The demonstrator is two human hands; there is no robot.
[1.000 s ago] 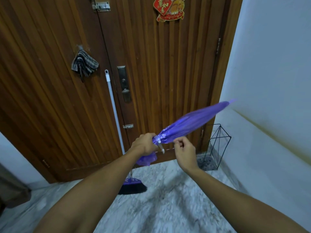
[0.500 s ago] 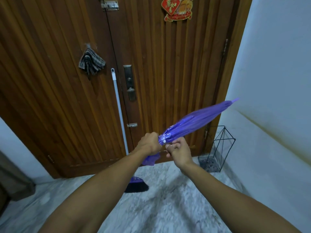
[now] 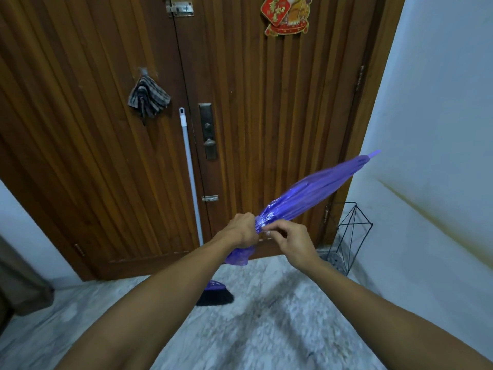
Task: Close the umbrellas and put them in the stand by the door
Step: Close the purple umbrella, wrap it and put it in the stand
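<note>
A folded purple umbrella [image 3: 312, 193] points up and to the right, its tip near the door frame. My left hand [image 3: 240, 231] grips it around the gathered lower canopy, with loose purple fabric hanging below the fist. My right hand [image 3: 289, 240] pinches the umbrella's small strap at the same spot, right beside the left hand. A black wire umbrella stand [image 3: 349, 236] sits on the floor in the corner by the door, to the right of my hands, with nothing visible inside it.
A wooden double door [image 3: 253, 102] fills the background. A broom [image 3: 190, 180] leans against it, its dark head on the marble floor [image 3: 266, 329]. A striped cloth [image 3: 148, 98] hangs on the door. A white wall [image 3: 432, 156] runs along the right.
My right hand has come in against the umbrella next to the left hand and now pinches at the strap. The view has shifted slightly; the umbrella stays tilted the same way.
</note>
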